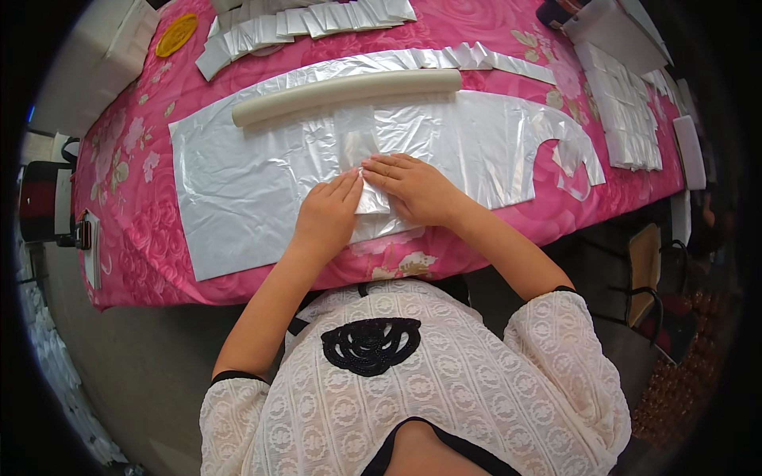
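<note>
A large sheet of shiny white plastic film (230,206) lies spread over the table, with a curved cut-out at its right end. Near its front middle is a small folded piece of white film (372,203). My left hand (329,213) rests on the left side of this piece, fingers stretched out and lying flat. From the other side my right hand (413,189) presses on it with straight fingers, the two sets of fingertips nearly meeting. Whether the folded piece is part of the big sheet, I cannot tell. Beyond the hands, a long pale roll (349,94) lies across the film.
A pink flowered cloth (143,246) covers the table. Folded white plastic pieces (317,22) overlap in a row at the back; more are stacked (623,115) at the right. A yellow oval item (176,35) sits back left, beside a white box (95,63). A chair (644,274) stands at right.
</note>
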`<state>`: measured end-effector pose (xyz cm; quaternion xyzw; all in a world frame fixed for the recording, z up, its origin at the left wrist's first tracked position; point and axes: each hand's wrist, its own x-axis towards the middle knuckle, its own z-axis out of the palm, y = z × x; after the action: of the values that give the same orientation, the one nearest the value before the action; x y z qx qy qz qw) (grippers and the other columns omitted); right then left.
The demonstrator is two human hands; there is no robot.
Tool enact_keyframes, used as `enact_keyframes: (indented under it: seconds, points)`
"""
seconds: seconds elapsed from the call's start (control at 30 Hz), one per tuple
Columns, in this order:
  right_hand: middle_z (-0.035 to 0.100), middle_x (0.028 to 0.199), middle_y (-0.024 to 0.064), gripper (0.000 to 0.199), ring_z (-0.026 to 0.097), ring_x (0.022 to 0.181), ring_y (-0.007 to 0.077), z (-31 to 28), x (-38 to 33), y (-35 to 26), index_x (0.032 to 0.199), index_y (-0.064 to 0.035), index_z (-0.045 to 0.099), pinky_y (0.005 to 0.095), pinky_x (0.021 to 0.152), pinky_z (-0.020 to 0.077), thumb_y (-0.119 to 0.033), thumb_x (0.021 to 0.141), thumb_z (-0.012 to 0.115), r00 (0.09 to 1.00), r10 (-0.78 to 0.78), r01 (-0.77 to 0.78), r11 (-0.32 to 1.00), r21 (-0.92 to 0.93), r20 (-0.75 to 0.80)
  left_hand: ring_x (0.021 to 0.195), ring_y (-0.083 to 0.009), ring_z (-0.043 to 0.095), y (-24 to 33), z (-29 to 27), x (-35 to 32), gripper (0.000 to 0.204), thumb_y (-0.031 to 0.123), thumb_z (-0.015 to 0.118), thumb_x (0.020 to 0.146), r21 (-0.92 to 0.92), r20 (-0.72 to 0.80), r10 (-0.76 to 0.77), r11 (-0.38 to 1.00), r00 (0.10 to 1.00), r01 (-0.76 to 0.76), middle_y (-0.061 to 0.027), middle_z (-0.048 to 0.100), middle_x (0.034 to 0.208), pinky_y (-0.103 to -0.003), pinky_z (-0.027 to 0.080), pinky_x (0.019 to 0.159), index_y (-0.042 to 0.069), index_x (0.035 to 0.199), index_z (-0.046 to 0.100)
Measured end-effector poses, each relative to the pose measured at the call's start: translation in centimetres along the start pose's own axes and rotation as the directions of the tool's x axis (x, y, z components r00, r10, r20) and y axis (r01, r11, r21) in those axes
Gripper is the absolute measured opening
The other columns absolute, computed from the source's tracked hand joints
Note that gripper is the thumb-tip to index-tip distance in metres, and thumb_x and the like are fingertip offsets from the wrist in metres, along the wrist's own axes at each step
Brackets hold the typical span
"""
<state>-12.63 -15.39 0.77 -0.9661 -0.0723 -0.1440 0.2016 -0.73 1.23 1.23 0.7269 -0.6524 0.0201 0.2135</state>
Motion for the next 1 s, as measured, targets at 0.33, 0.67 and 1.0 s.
enact_keyframes:
  seconds: [0.33,0.67,1.0]
  points:
    - [0.063,0.094,0.0021,0.024,0.058,0.088,0.0210,-0.2,-1.3,-1.8,0.089,-0.0108,0.065,0.0315,0.076,0.0482,-0.006,0.066,0.063,0.997,-0.055,0.065,0.982,0.176,-0.063,0.081,-0.0248,0.061,1.2,-1.5,-2.2,0.033,0.006,0.063,0.060,-0.281,-0.084,0.028,0.958,0.996,-0.050,-0.0101,0.064,0.091,-0.035,0.048,0.074,0.002,0.093,0.061]
    - [0.060,0.056,0.0065,0.024,0.056,0.049,0.0118,-2.3,2.9,-1.5,0.074,0.0008,0.066,0.0260,0.048,0.0434,-0.023,0.079,0.062,0.645,0.647,-0.759,0.483,0.436,0.407,0.062,-0.0212,0.063,1.8,-0.6,-0.9,0.057,0.013,0.065,0.075,-0.540,0.129,-0.674,0.567,0.727,0.622,-0.0112,0.064,0.069,-0.029,0.048,0.059,-0.010,0.122,0.040]
    - [0.060,0.055,0.0083,0.029,0.059,0.048,0.0167,-1.4,3.7,-0.8,0.069,0.0006,0.065,0.0292,0.050,0.0462,-0.026,0.078,0.060,0.587,0.683,-0.809,0.497,0.313,0.433,0.084,-0.0191,0.059,1.4,-1.7,0.1,0.069,0.009,0.065,0.074,-0.544,0.159,-0.679,0.546,0.716,0.638,-0.0163,0.056,0.107,-0.027,0.047,0.071,-0.010,0.130,0.029]
